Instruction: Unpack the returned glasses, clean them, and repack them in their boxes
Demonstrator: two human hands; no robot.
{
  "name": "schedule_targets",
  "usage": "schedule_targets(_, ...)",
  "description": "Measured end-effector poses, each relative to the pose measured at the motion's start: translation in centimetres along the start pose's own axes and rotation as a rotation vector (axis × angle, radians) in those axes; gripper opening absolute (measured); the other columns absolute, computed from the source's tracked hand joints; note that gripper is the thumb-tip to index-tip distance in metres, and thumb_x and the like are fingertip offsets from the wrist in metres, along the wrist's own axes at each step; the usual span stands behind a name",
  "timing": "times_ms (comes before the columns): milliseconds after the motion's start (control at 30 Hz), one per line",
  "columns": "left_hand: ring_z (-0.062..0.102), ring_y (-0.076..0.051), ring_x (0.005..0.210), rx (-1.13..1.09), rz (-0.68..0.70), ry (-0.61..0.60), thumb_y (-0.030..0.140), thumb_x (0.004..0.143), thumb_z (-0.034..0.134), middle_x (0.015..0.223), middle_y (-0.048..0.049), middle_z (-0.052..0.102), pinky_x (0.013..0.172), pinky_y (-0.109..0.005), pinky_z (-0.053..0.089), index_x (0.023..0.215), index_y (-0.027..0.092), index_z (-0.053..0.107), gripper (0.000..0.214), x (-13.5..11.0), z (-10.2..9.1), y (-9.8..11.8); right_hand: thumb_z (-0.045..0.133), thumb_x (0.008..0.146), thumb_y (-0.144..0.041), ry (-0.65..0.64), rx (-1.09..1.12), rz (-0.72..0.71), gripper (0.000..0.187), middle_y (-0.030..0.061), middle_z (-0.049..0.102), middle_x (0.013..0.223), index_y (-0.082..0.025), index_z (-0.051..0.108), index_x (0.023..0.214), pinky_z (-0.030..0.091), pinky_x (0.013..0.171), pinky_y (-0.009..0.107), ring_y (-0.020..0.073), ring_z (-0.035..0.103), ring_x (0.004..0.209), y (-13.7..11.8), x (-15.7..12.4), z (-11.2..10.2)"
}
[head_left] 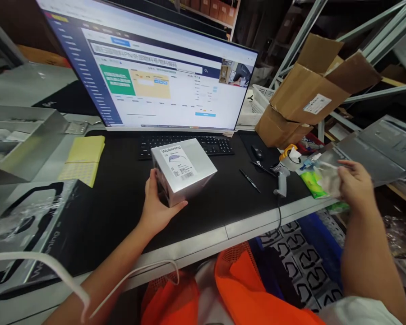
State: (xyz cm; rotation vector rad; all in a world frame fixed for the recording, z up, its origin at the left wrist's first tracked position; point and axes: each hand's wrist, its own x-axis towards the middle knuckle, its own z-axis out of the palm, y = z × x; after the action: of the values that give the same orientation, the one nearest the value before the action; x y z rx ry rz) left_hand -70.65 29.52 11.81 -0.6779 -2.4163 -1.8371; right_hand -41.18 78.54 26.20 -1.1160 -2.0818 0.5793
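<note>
Left hand [160, 203]: grips silver box [189, 169], back from bench's [203, 242] front edge | Right hand [356, 185]: pinches blurry clear bag [329, 178] by bench's right end

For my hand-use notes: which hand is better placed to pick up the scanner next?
Probably the right hand: it is nearer the scanner, though it seems to hold clear plastic. The left hand holds the silver box, farther off.

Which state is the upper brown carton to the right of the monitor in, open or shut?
The upper brown carton is open: its flaps stand up and spread outward.
</note>
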Motion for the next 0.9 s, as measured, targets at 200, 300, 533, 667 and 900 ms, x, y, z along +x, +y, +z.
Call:
schedule_targets(200,0.030,-0.036,0.152,-0.040,-0.012,-0.042,0.033,0.058,0.091,0.160,-0.0158,0.029,0.121,-0.052,0.034,0.163,0.030,0.008,0.134,0.9,0.2,-0.9,0.049,0.085,-0.015,-0.237,-0.055,-0.153,0.041,0.0176,0.068,0.111,-0.007,0.065,0.122,0.038,0.077,0.032,0.0160,0.053,0.081,-9.5,5.7,12.5)
schedule_targets(300,0.028,-0.037,0.152,-0.027,0.047,-0.062,0.032,0.057,0.090,0.159,-0.0174,0.030,0.125,-0.053,0.025,0.163,0.026,0.009,0.134,1.2,0.1,-1.3,0.053,0.081,-0.011,-0.272,-0.102,-0.199,0.040,0.0317,0.061,0.125,0.001,0.067,0.116,0.036,0.088,0.038,0.0227,0.054,0.103,-12.0,6.7,17.0)
schedule_targets(533,0.021,-0.038,0.154,-0.040,0.096,-0.216,0.041,0.055,0.093,0.164,-0.0217,0.018,0.127,-0.055,0.017,0.164,0.023,-0.005,0.147,2.1,-0.7,-2.6,0.065,0.077,-0.031,-0.508,0.022,-0.496,0.039,0.0203,0.067,0.126,-0.013,0.072,0.111,0.041,0.103,0.046,0.0305,0.060,0.116,-18.1,-0.6,27.3)
schedule_targets(667,0.017,-0.041,0.156,-0.040,0.072,-0.304,0.039,0.052,0.093,0.166,-0.0248,0.011,0.126,-0.056,0.017,0.162,0.020,-0.015,0.155,2.3,-1.3,-2.4,0.056,0.083,-0.068,-0.893,0.515,-0.369,0.055,0.0124,0.076,0.109,-0.019,0.074,0.103,0.051,0.101,0.047,0.0324,0.067,0.112,-22.9,-7.8,30.7)
schedule_targets(900,0.021,-0.043,0.155,0.269,-0.128,-0.362,0.046,0.052,0.091,0.168,-0.0228,0.018,0.122,-0.057,0.026,0.164,0.019,0.007,0.143,1.8,-4.8,0.4,0.059,0.076,-0.072,-0.998,0.804,-0.051,0.055,0.0113,0.077,0.106,-0.023,0.071,0.098,0.056,0.100,0.051,0.0353,0.066,0.118,-26.0,-15.0,34.5)
